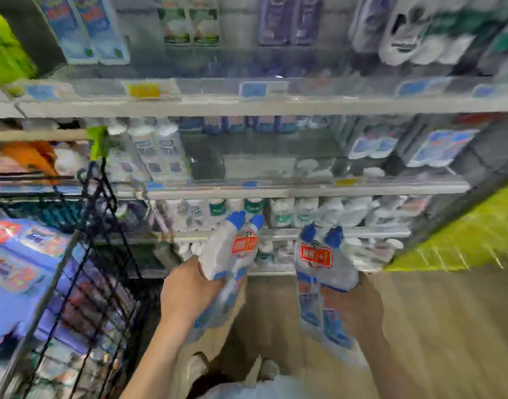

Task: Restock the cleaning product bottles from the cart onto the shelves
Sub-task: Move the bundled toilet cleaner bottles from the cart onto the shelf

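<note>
Both hands are full. The left hand [186,289] curls round the bottom of 1 twin pack of 2 blue-capped bottles, the left pack [232,254]. The right hand [359,306] grips the base of a second twin pack, the right pack [319,263], in the same way.

Each pack stands up and forward out of its hand, caps pointing away from the person and red label facing up. Holding them by the base probably keeps the caps leading, so a pack can be slid cap-first or stood upright on a shelf without regripping. Taking 1 pack per hand likely halves the trips from the cart.

The left pack leans slightly to the right above its hand, while the right pack sits just left of and above its hand. The 2 packs are apart, with floor showing between them.

Just beyond the caps, ahead of both hands, is the lower shelf [362,233], lined with similar white bottles; the blur hides any free slot there. More shelves rise above it.

The black wire cart [103,214] stands left of the left hand, close beside the forearm, with blue packages [22,269] on its far side. Wood-look floor [419,312] spreads below and to the right of the right hand.
</note>
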